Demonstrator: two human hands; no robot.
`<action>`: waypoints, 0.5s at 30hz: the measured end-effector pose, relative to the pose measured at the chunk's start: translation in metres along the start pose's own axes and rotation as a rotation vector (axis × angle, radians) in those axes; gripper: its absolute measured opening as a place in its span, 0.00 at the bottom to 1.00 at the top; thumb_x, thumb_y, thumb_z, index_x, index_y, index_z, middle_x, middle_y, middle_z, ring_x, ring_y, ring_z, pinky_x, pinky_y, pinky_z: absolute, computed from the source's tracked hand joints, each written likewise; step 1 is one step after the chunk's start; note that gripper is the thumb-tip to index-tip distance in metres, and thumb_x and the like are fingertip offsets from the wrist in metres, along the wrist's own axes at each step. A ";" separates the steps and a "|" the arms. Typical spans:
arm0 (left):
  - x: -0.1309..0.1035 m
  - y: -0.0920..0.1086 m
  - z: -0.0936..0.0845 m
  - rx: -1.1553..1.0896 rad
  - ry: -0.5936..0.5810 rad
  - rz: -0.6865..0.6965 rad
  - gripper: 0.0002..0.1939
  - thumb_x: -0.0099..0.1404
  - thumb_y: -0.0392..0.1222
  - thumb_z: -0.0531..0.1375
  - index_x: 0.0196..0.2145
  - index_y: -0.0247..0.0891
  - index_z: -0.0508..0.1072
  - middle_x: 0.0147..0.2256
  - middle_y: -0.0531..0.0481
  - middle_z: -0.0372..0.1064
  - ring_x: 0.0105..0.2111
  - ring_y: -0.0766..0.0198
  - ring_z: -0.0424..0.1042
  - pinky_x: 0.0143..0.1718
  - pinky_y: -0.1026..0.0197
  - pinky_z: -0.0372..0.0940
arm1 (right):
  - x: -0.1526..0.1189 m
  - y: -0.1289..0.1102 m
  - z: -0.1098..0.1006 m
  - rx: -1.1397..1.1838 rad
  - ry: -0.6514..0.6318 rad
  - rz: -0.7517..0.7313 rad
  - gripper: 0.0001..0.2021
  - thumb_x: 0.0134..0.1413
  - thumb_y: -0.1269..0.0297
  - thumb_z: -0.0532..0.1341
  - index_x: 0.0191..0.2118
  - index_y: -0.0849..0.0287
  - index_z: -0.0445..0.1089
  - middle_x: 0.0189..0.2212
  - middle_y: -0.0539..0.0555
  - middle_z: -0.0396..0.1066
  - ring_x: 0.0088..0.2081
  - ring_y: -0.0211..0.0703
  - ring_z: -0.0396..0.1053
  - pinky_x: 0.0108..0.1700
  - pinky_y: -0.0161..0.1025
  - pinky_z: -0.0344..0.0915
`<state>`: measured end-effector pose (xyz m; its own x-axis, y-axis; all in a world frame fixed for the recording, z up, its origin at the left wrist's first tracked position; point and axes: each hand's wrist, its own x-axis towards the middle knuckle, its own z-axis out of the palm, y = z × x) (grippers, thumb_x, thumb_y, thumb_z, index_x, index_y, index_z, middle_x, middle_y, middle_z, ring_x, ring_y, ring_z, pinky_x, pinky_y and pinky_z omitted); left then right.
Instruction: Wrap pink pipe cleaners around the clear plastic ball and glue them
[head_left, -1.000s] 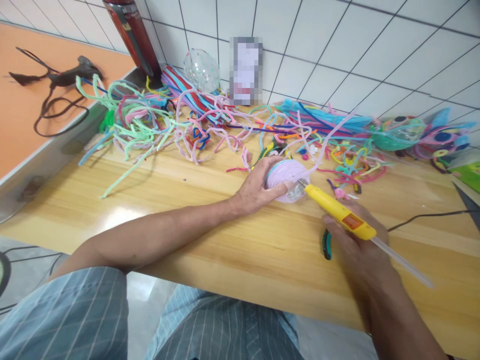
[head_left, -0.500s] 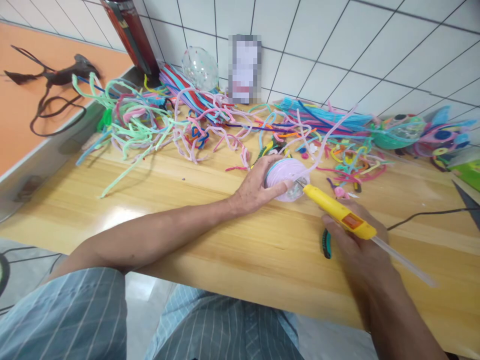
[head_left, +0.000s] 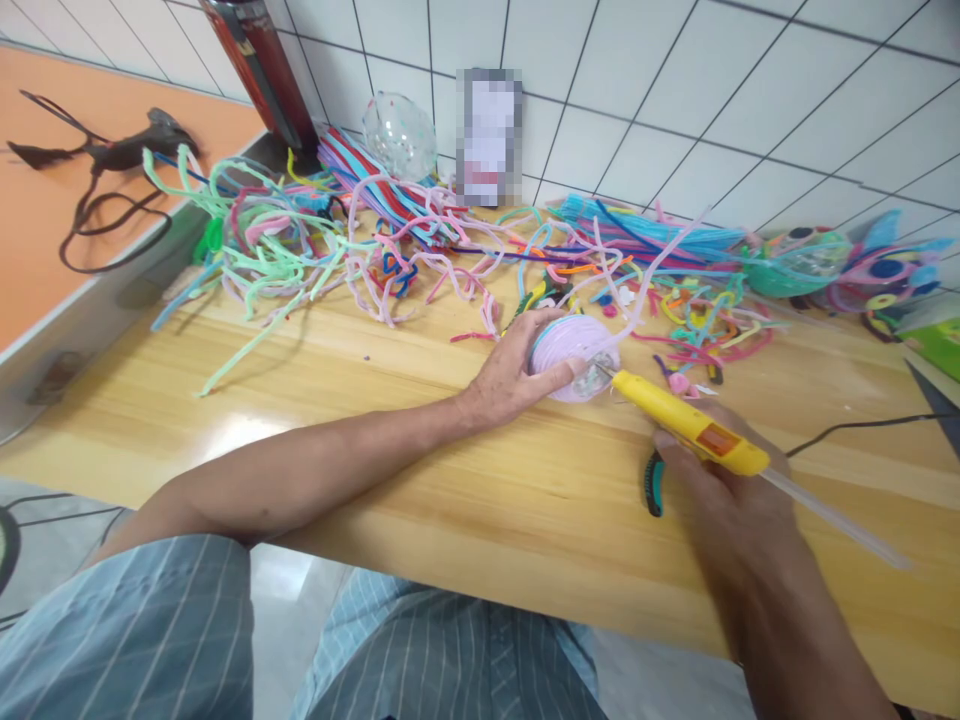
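My left hand (head_left: 517, 375) is wrapped round the left side of a ball covered in lilac pipe cleaner (head_left: 559, 345), thumb across its front. A clear part of the ball shows at its lower right, and a loose lilac strand rises from it to the upper right. My right hand (head_left: 720, 460) grips a yellow glue gun (head_left: 675, 415), closed round its handle. The gun's metal tip points at the clear part, close to it; whether they touch I cannot tell. A clear glue stick (head_left: 832, 520) sticks out of the gun's back end.
Pipe cleaners (head_left: 420, 210) lie heaped along the tiled wall, with a phone (head_left: 489, 135), a clear ball (head_left: 400, 137) and a dark red flask (head_left: 262, 80). A teal and black handle (head_left: 654, 485) rests beside my right hand. A green ball (head_left: 799, 262) stands at the right.
My right hand and the glue gun have shifted slightly right and down, drawing the tip back a little. The loose lilac strand has moved slightly. My left hand has stayed put on the ball.
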<state>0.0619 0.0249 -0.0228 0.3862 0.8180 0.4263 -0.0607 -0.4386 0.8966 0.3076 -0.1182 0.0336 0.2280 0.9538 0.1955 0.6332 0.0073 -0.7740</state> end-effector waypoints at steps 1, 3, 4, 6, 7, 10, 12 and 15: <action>0.000 0.001 0.000 0.002 -0.002 0.002 0.35 0.70 0.63 0.66 0.63 0.39 0.65 0.64 0.33 0.67 0.68 0.45 0.67 0.72 0.40 0.62 | 0.000 -0.001 0.001 -0.032 -0.005 -0.025 0.08 0.58 0.58 0.71 0.42 0.49 0.79 0.40 0.53 0.80 0.46 0.55 0.80 0.52 0.52 0.78; 0.000 0.002 -0.001 0.006 -0.011 0.003 0.35 0.70 0.64 0.65 0.63 0.39 0.65 0.65 0.33 0.66 0.68 0.45 0.67 0.72 0.41 0.62 | 0.000 -0.003 0.003 -0.077 -0.001 -0.061 0.07 0.60 0.57 0.70 0.42 0.48 0.78 0.41 0.53 0.80 0.47 0.54 0.80 0.55 0.53 0.76; 0.000 0.003 -0.001 0.008 -0.015 0.003 0.35 0.70 0.64 0.65 0.63 0.39 0.65 0.65 0.34 0.66 0.68 0.45 0.67 0.71 0.41 0.62 | 0.000 -0.004 0.003 -0.085 0.004 -0.066 0.07 0.60 0.57 0.70 0.42 0.48 0.78 0.41 0.53 0.80 0.47 0.54 0.80 0.55 0.52 0.76; 0.000 0.004 -0.002 0.018 -0.020 0.001 0.34 0.70 0.64 0.65 0.63 0.40 0.65 0.65 0.35 0.67 0.68 0.45 0.67 0.71 0.41 0.63 | 0.001 -0.005 0.004 -0.090 0.005 -0.059 0.07 0.60 0.57 0.70 0.43 0.48 0.78 0.39 0.52 0.80 0.44 0.53 0.80 0.51 0.50 0.77; 0.000 0.004 -0.002 0.025 -0.020 0.000 0.34 0.70 0.63 0.65 0.64 0.40 0.65 0.65 0.35 0.67 0.68 0.45 0.67 0.71 0.41 0.63 | 0.001 -0.005 0.004 -0.094 0.000 -0.061 0.07 0.60 0.57 0.70 0.42 0.49 0.78 0.38 0.52 0.80 0.42 0.52 0.80 0.48 0.49 0.77; -0.001 0.003 -0.002 0.034 -0.021 0.002 0.34 0.70 0.63 0.65 0.64 0.41 0.65 0.65 0.35 0.67 0.67 0.46 0.68 0.71 0.41 0.63 | 0.003 -0.008 0.005 -0.110 -0.024 -0.130 0.06 0.62 0.56 0.69 0.42 0.48 0.78 0.38 0.51 0.80 0.41 0.51 0.80 0.50 0.50 0.77; -0.001 0.003 -0.002 0.030 -0.021 0.002 0.35 0.70 0.64 0.65 0.64 0.41 0.65 0.64 0.36 0.67 0.67 0.46 0.68 0.71 0.42 0.63 | 0.004 -0.010 0.005 -0.126 -0.040 -0.183 0.06 0.64 0.56 0.67 0.44 0.47 0.77 0.41 0.51 0.81 0.46 0.53 0.81 0.56 0.55 0.77; 0.000 0.002 -0.002 0.030 -0.022 0.008 0.35 0.70 0.64 0.65 0.64 0.41 0.65 0.64 0.36 0.68 0.67 0.46 0.68 0.71 0.42 0.63 | 0.005 -0.013 0.006 -0.156 -0.044 -0.184 0.06 0.65 0.55 0.66 0.45 0.43 0.77 0.44 0.51 0.82 0.50 0.58 0.80 0.58 0.61 0.77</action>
<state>0.0600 0.0244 -0.0206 0.4055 0.8064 0.4305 -0.0366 -0.4562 0.8891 0.2960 -0.1117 0.0407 0.0680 0.9528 0.2958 0.7686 0.1391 -0.6245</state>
